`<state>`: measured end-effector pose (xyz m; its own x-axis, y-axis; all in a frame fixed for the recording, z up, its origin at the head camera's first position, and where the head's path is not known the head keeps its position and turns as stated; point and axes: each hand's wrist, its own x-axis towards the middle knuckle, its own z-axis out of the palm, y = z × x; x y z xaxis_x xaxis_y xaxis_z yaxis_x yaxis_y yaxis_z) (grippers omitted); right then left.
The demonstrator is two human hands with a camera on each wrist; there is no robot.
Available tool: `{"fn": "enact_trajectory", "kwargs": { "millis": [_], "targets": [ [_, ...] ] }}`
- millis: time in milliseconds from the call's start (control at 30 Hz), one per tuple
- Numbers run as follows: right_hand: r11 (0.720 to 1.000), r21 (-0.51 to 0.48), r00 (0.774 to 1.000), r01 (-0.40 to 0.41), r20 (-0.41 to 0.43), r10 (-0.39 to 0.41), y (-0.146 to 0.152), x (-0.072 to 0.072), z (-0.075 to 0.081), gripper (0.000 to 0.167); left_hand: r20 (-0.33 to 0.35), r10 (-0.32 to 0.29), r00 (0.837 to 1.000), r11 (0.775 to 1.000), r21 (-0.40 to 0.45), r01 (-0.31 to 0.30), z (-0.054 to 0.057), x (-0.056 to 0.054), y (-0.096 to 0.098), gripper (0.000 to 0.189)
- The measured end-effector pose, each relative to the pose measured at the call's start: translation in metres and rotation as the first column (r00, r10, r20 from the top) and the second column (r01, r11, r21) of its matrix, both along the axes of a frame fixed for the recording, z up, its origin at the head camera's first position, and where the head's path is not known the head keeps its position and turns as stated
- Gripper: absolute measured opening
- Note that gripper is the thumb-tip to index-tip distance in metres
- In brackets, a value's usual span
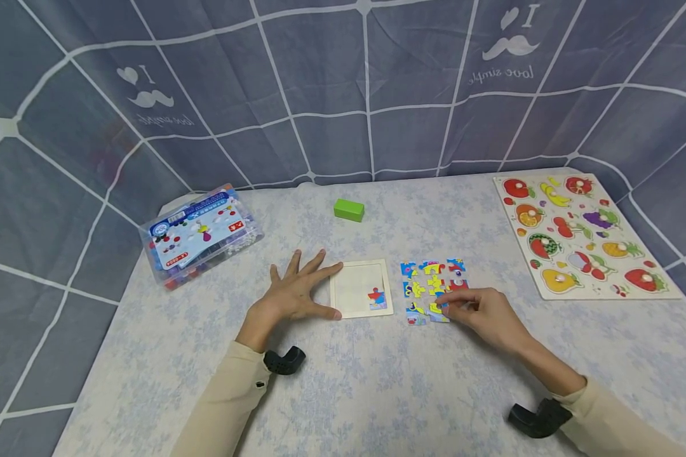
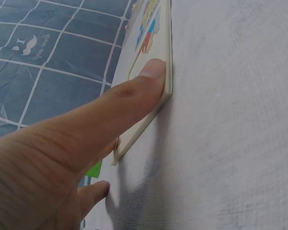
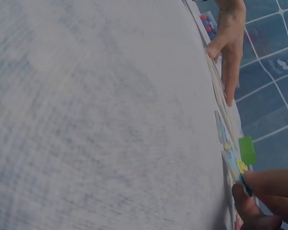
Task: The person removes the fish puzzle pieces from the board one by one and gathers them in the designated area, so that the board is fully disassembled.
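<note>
A square white puzzle tray (image 1: 351,284) lies on the table in the head view, with one red and blue jigsaw piece (image 1: 377,301) in its lower right corner. My left hand (image 1: 291,297) rests on the tray's left side with fingers spread; its thumb (image 2: 151,79) presses the rim in the left wrist view. Right of the tray, several colourful jigsaw pieces (image 1: 416,289) lie in loose rows. At their lower right, my right hand (image 1: 486,314) pinches a jigsaw piece (image 3: 241,166) between thumb and fingers. Those fingers partly hide this piece.
A green block (image 1: 349,210) sits behind the tray. At the back left is a clear plastic box (image 1: 200,235) with a printed label. On the right lies a wooden fruit peg board (image 1: 583,238). A grey checked curtain (image 1: 331,82) hangs behind the table.
</note>
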<state>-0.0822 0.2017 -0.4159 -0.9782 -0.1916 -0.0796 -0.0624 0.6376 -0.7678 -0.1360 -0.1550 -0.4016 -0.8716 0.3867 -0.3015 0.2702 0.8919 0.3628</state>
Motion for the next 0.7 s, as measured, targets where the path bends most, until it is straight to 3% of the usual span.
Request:
{"fn": "enact_trajectory", "kwargs": {
  "millis": [167,367,700],
  "targets": [
    [0.999,0.031,1.0,0.013,-0.006,-0.013,0.0003,0.0012,-0.0015,0.015,0.0,-0.003,1.0,1.0,-0.01,0.003,0.0003,0.0003,0.0001,0.099],
    [0.997,0.079,0.997,0.007,-0.072,-0.002,0.0001,0.0018,-0.0033,0.016,0.002,0.002,1.0,1.0,-0.003,-0.002,-0.0001,0.001,-0.0004,0.099],
    [0.997,0.073,0.996,0.0,-0.094,0.007,0.0004,0.0012,-0.0027,0.015,-0.004,-0.001,1.0,1.0,-0.005,0.001,-0.0012,0.0006,-0.0002,0.098]
  ]
}}
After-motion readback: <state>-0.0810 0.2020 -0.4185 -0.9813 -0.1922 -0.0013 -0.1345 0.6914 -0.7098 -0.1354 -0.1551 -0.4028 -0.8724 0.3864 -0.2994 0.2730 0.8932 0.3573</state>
